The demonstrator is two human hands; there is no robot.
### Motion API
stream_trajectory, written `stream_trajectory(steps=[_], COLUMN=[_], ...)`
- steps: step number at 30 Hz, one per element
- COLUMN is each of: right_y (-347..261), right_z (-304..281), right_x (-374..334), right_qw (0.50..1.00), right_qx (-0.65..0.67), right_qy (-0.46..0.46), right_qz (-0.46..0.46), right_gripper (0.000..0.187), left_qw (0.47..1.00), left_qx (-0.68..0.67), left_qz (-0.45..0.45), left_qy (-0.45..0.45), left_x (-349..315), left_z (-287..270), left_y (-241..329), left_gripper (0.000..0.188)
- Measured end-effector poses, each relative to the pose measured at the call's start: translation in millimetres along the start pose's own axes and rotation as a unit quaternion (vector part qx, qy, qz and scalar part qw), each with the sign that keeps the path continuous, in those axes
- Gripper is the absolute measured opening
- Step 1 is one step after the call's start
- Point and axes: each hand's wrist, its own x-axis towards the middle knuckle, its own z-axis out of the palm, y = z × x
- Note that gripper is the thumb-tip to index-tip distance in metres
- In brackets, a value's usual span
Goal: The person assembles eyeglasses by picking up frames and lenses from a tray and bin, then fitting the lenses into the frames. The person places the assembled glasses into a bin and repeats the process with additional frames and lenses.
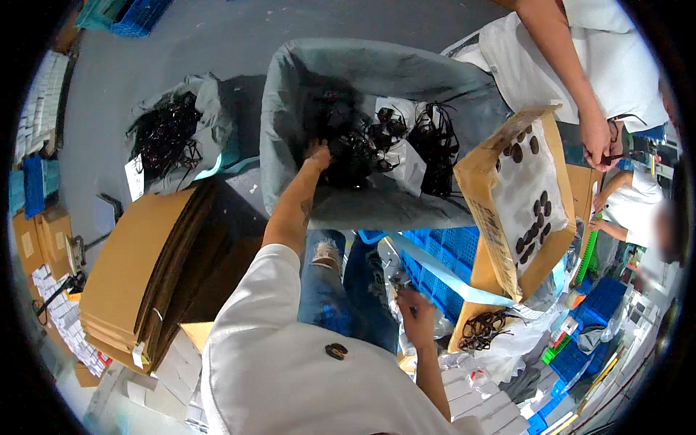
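Dark eyewear (349, 161) lies heaped in the far gray-lined bin (377, 211), seemingly plenty left, my left hand (317, 155) beside it, my right hand (417, 316) nearer, both grips unclear.

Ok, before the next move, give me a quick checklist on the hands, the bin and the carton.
1. Left hand inside the bin: ok, at the left part of the dark pile.
2. Left hand's hold: cannot tell, too dark there.
3. Right hand out of the bin: ok, though blurred.
4. Right hand empty: cannot tell.
5. Carton open, contents visible: ok, dark ovals inside.
6. Other person's hand out of the bin: ok, off to the right.
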Motion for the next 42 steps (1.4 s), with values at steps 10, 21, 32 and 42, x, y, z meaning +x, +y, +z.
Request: stream_trajectory(steps=[10, 21, 32, 42], right_y=[44, -23, -111, -125], right_z=[43, 15, -48, -104], right_x=[-21, 11, 29, -33], right_qw=[0.997, 0.996, 0.912, 0.801], right_qx=[0.024, 0.057, 0.359, 0.429], right_qy=[-0.026, -0.004, 0.149, -0.353], right_qz=[0.074, -0.069, -0.131, -0.223], right_gripper=[0.020, 0.019, 0.027, 0.037], left_qw=[0.979, 0.883, 0.847, 0.564], left_qx=[0.091, -0.020, -0.264, -0.158], left_qz=[0.096, 0.221, 0.421, 0.692], left_qy=[0.158, 0.415, 0.188, 0.422], left_x=[18, -152, -392, -492], left_z=[7, -112, -228, -208], left_y=[0, 40, 96, 206], left_gripper=[0.040, 0.022, 0.022, 0.015])
